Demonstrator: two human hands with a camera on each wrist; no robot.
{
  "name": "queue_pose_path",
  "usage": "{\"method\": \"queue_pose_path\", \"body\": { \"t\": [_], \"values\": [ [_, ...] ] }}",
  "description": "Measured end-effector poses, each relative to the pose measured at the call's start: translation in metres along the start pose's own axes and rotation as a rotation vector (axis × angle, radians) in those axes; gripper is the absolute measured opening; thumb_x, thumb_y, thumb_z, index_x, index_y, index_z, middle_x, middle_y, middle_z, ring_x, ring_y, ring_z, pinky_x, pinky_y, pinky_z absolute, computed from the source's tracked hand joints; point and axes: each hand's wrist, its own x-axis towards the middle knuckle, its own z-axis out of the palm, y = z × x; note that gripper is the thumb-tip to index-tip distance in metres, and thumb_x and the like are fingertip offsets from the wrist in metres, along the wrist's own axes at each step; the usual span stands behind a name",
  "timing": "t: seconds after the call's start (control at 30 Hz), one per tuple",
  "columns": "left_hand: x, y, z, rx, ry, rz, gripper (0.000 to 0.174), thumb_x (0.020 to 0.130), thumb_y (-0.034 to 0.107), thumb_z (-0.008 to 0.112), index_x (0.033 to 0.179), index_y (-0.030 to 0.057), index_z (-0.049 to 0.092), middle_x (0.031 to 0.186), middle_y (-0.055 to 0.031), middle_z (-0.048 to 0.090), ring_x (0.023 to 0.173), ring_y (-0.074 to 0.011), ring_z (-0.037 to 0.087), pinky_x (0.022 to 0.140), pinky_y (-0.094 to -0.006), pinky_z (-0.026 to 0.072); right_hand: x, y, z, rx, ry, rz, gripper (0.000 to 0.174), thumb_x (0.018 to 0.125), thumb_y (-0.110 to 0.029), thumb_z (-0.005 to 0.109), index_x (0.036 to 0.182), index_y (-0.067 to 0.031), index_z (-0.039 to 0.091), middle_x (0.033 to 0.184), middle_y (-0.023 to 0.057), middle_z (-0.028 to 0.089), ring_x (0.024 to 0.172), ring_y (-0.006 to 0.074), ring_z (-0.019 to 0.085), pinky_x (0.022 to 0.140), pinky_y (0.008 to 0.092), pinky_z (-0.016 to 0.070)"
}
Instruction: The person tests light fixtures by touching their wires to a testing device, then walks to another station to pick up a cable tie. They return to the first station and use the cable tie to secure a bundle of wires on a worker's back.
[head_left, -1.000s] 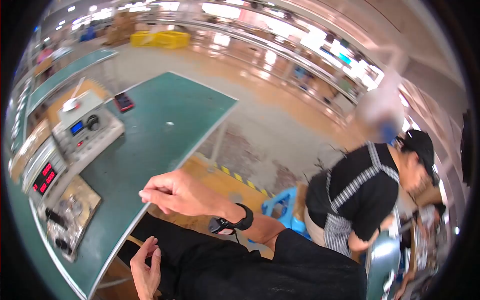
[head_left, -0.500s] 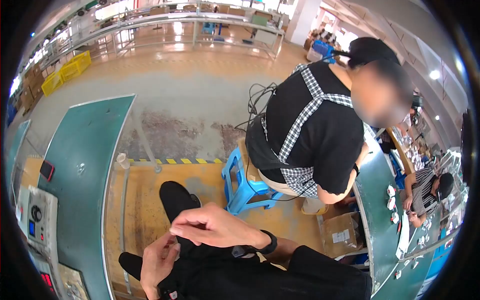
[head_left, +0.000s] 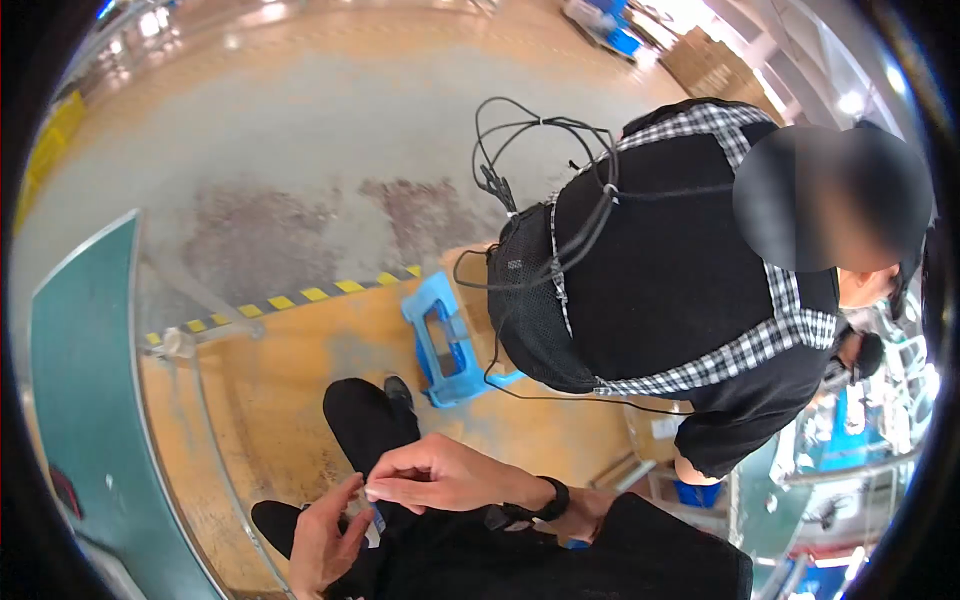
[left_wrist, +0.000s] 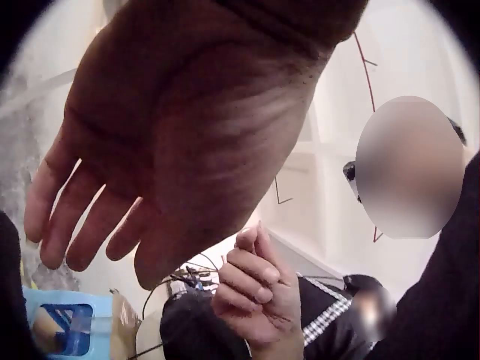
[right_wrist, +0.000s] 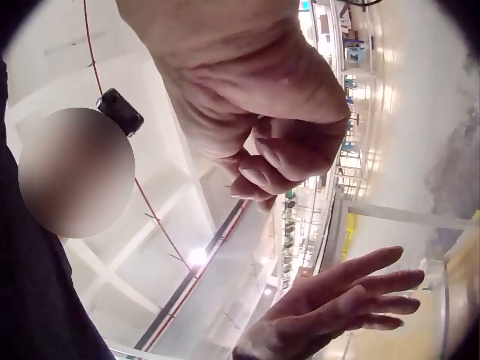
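In the head view my right hand (head_left: 445, 475) hangs over my lap with its fingers curled and thumb against the index finger. The left wrist view shows the same right hand (left_wrist: 255, 289) from the other side, with no object visible in it. My left hand (head_left: 325, 535) is close by on the left, its fingertips near the right hand's. Its fingers lie loosely extended and slightly spread in the left wrist view (left_wrist: 187, 142), and nothing shows against the palm. A small blue and white patch (head_left: 377, 520) appears just below the fingertips.
A green-topped table (head_left: 90, 370) stands at the left. Close on the right, a person in a black shirt and checked apron (head_left: 670, 250) sits on a blue stool (head_left: 435, 345), a looped black cable (head_left: 600, 230) at their back. Another green bench (head_left: 765, 510) lies beyond.
The head view has swung right and down, from the table with instruments to the seated person. My hands have come together from apart, the right one still curled.
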Motion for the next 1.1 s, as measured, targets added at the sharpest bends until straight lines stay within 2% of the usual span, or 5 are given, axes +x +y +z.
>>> {"method": "queue_pose_path", "body": {
  "t": [0.2,0.47,0.8,0.97,1.1],
  "values": [
    [0.075,0.016,-0.084,-0.026,0.057,-0.039,0.045,0.091,0.014,0.070,0.132,0.0000,0.060,0.112,-0.0219,0.071,0.100,-0.0334,0.070,0.088,-0.0388,0.0537,0.048,-0.062,-0.006,0.159,0.133,0.068,0.023,0.101,-0.024,0.064,0.106,-0.0021,0.070,0.069,-0.0012,0.062,0.061,0.0035,0.053,0.054,0.0231,0.0400],
    [0.153,0.254,-0.158,0.158,-0.141,0.192,0.041,0.094,0.016,0.068,0.132,0.0029,0.061,0.117,-0.0170,0.071,0.103,-0.0298,0.070,0.090,-0.0379,0.0534,-0.036,-0.221,-0.048,0.250,0.558,-0.054,0.020,0.099,-0.018,0.066,0.105,0.0003,0.070,0.072,0.0018,0.066,0.064,0.0064,0.060,0.057,0.0253,0.0476],
    [0.232,0.383,-0.154,0.304,-0.589,0.430,0.035,0.095,0.015,0.066,0.126,0.0010,0.064,0.112,-0.0176,0.072,0.100,-0.0275,0.071,0.086,-0.0362,0.0545,-0.090,-0.212,-0.031,0.359,1.431,0.279,0.024,0.100,-0.024,0.065,0.103,-0.0005,0.071,0.073,0.0030,0.065,0.066,0.0082,0.060,0.058,0.0264,0.0476],
    [0.286,0.417,-0.142,0.251,-0.741,0.515,0.027,0.093,0.006,0.066,0.119,-0.0007,0.067,0.111,-0.0146,0.073,0.100,-0.0223,0.071,0.087,-0.0321,0.0537,-0.082,-0.197,-0.039,-0.025,1.831,0.566,0.030,0.094,-0.028,0.070,0.105,0.0002,0.069,0.094,0.0194,0.070,0.086,0.0292,0.070,0.072,0.0373,0.0523],
    [0.335,0.425,-0.111,0.360,-0.852,1.161,0.027,0.093,0.012,0.067,0.118,0.0013,0.066,0.106,-0.0192,0.072,0.090,-0.0339,0.071,0.081,-0.0379,0.0554,-0.045,-0.204,-0.054,-0.166,1.901,0.608,0.039,0.090,-0.028,0.075,0.113,0.0015,0.067,0.108,0.0211,0.069,0.102,0.0363,0.066,0.088,0.0415,0.0516]
  ]
}}
